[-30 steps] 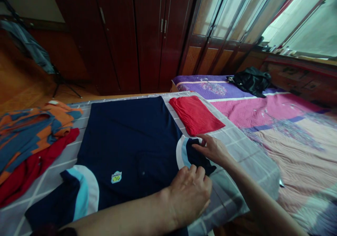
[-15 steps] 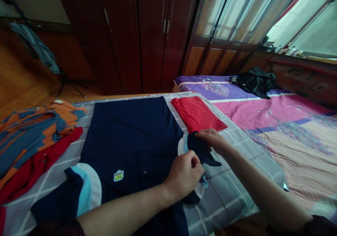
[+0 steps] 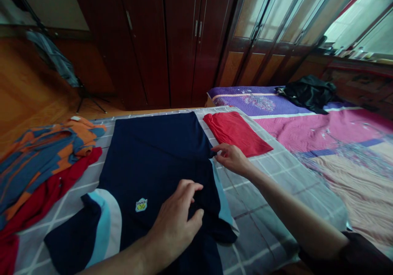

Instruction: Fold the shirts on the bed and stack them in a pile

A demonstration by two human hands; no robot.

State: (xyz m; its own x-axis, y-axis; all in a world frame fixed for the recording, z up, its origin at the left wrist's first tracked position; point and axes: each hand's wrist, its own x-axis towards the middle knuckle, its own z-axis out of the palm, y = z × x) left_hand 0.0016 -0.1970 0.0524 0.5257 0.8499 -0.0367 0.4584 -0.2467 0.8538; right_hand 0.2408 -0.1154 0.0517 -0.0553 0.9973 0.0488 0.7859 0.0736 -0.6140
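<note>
A navy T-shirt point(image 3: 153, 144) with a small tennis patch lies spread out before me, its lower hem at the far side. Its left sleeve point(image 3: 101, 222), banded in light blue and white, sticks out flat. On the right side the sleeve is turned inward, and a light blue strip point(image 3: 219, 193) shows along the fold. My left hand point(image 3: 179, 213) is over the chest of the shirt, fingers apart and holding nothing. At the shirt's right edge, my right hand point(image 3: 231, 157) pinches a bit of the navy fabric between thumb and fingers.
A folded red garment point(image 3: 236, 131) lies right of the shirt on the grey checked cloth point(image 3: 260, 193). Orange-and-blue clothing point(image 3: 55, 148) and a red garment point(image 3: 61, 185) are heaped at left. Behind stand dark wardrobes point(image 3: 181, 41); a bed point(image 3: 322, 131) with a black garment point(image 3: 310, 93) is at right.
The right sleeve has gone from sticking out to folded in over the shirt. My left hand has let go and moved left; my right hand has shifted left to the shirt's edge.
</note>
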